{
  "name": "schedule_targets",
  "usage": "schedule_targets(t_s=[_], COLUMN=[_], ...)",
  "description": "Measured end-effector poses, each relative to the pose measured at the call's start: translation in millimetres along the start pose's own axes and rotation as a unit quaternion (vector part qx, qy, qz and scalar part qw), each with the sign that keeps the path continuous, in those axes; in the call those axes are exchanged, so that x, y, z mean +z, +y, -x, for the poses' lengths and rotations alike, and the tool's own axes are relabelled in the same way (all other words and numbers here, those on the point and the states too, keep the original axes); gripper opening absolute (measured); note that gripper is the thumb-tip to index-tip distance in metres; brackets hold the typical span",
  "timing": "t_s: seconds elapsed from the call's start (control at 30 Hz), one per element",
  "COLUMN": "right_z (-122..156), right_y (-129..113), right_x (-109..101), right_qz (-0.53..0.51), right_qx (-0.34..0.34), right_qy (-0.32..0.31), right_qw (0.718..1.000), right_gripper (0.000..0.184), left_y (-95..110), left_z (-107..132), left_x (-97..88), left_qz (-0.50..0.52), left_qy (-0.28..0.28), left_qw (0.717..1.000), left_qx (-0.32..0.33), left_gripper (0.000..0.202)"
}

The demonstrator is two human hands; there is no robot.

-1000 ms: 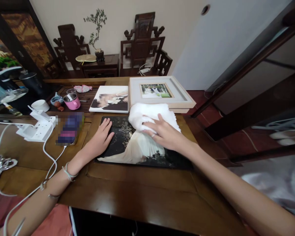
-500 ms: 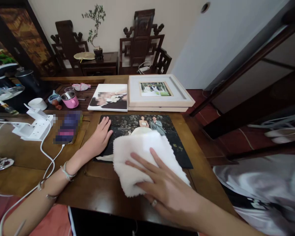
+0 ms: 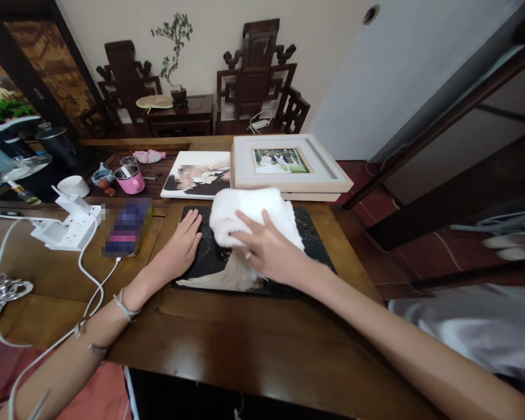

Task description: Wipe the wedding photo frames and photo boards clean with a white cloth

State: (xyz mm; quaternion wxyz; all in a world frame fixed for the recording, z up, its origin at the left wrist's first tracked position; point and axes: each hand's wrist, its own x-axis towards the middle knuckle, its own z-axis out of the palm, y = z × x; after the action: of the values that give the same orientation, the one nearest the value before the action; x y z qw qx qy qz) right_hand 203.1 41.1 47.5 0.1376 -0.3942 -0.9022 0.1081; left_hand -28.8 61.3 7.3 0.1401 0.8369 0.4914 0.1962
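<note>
A dark wedding photo print (image 3: 201, 262) lies flat on the wooden table, the pale train of a dress showing at its lower part. My left hand (image 3: 184, 245) rests on the print's left edge with its fingers stretched out. Across the upper part of the print is a fluffy white cloth (image 3: 256, 207), which covers the couple. My right hand (image 3: 266, 248), a ring on one finger, presses on this cloth and grips its near edge with the fingers.
Behind the print are a white photo panel (image 3: 196, 175) and a pale wooden frame (image 3: 289, 166). To the left lie a phone (image 3: 126, 227), a power strip (image 3: 76, 227) and white cables. A pink mug (image 3: 130, 179) stands farther back on the dark tray.
My right hand has pushed the cloth away from me, from the near edge up to the far part of the print. The dress train is now uncovered. My left hand stays in place.
</note>
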Motion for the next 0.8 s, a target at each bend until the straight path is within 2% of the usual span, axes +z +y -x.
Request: schedule_targets(t_s=[0.17, 0.23, 0.3, 0.43, 0.63, 0.73, 0.8], right_z=[57.5, 72.6, 76.8, 53.1, -15.3, -34.0, -32.0], right_y=[-54.8, -67.9, -70.0, -43.9, 10.2, 14.9, 7.3], right_x=[3.5, 2.3, -0.6, -5.8, -5.4, -3.4, -0.6], right_qz=[-0.045, -0.058, -0.068, -0.06, 0.006, 0.043, 0.064], right_qx=[-0.051, -0.072, -0.083, -0.061, -0.002, 0.013, 0.004], right_qy=[-0.037, -0.045, -0.063, -0.065, -0.02, -0.028, -0.035], right_qw=[0.997, 0.995, 0.992, 0.994, 1.0, 0.999, 0.997], right_gripper=[0.038, 0.035, 0.033, 0.034, 0.033, 0.032, 0.034], left_y=[-1.0, -0.8, -0.5, -0.2, 2.2, 1.4, -0.2], left_z=[-1.0, -1.1, -1.2, -1.5, -1.1, -0.5, -0.2], left_x=[0.4, -0.8, -1.7, -1.5, -3.0, -3.3, -2.7], left_qz=[-0.008, -0.01, -0.011, -0.015, -0.008, -0.002, 0.0], left_qy=[-0.006, -0.013, -0.018, -0.015, -0.018, -0.012, -0.009], left_qw=[1.0, 1.0, 1.0, 1.0, 1.0, 1.0, 1.0], left_qx=[0.003, 0.006, 0.008, 0.005, 0.0, 0.009, 0.014], left_gripper=[0.05, 0.05, 0.05, 0.05, 0.052, 0.051, 0.05])
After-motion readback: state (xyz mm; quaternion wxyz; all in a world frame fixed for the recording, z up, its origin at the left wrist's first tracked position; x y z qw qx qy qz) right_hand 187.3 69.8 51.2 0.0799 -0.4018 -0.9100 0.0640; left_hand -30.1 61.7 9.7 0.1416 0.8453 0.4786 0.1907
